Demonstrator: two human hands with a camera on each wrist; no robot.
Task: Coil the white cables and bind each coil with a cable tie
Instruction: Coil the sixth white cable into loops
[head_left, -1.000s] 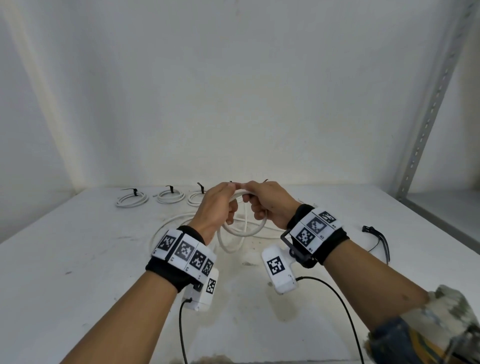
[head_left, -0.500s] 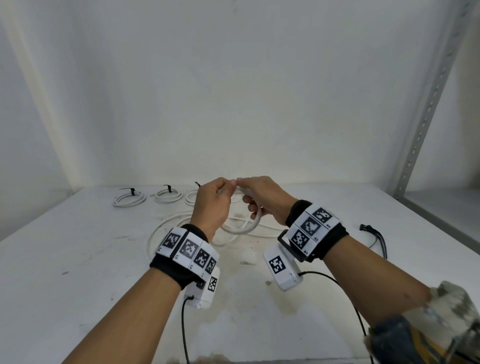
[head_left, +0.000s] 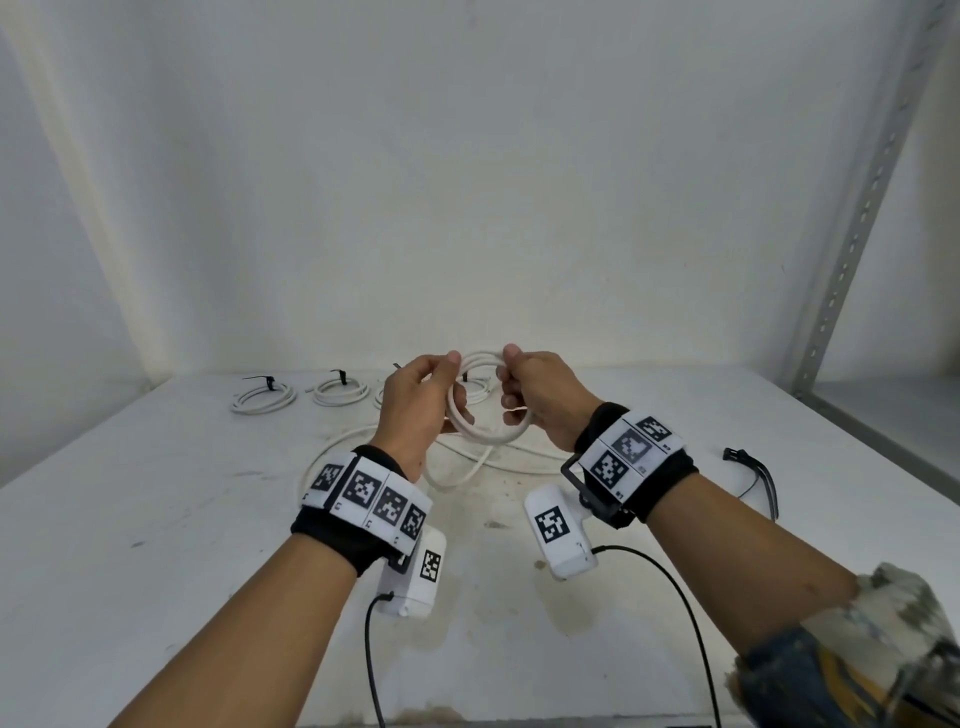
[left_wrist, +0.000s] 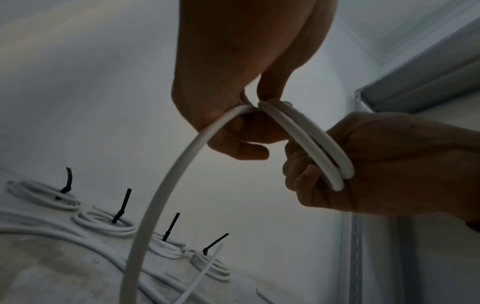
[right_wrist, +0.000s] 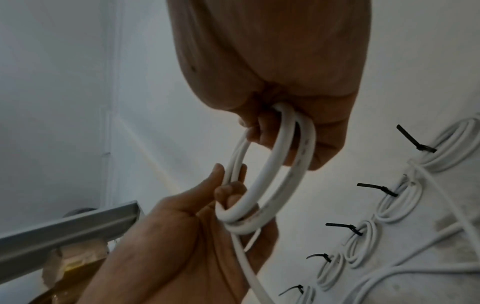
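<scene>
- Tied coils (head_left: 264, 399): row at the back of the table (head_left: 130, 519), left of the held coil, each with a black tie.
- Left hand (head_left: 415, 410): pinches the left side of the half-wound coil (head_left: 485, 410); cable tail (left_wrist: 155, 205) drops from it to the loose cable (head_left: 332, 457) on the table below.
- Right hand (head_left: 540, 400): fingers curled round the coil's right side.
- Spare ties (head_left: 753, 467): on the table, right of the coil.
- Step: winding, I'd say. Next: draw up slack, lay another loop.
- Versus 1.0 s ago: hands higher, further apart; loop more open.
</scene>
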